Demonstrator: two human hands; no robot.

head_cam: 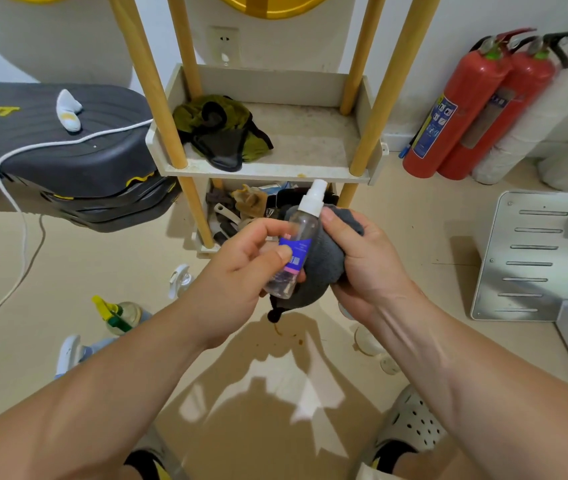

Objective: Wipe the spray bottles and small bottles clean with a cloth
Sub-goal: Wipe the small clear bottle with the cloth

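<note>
A small clear spray bottle with a white cap and a blue-and-pink label is held up in front of me. My left hand pinches its lower half between thumb and fingers. My right hand grips a bunched grey cloth, which is pressed against the bottle's right side. On the floor to the left lie a yellow-and-green trigger spray bottle, a white trigger sprayer and another white-headed bottle. Small clear bottles lie partly hidden under my right forearm.
A white shelf unit with wooden posts stands just ahead, with green and black cloth on it. Two red fire extinguishers lean at the right wall. A dark case with a white cable sits left; a slotted metal panel lies right.
</note>
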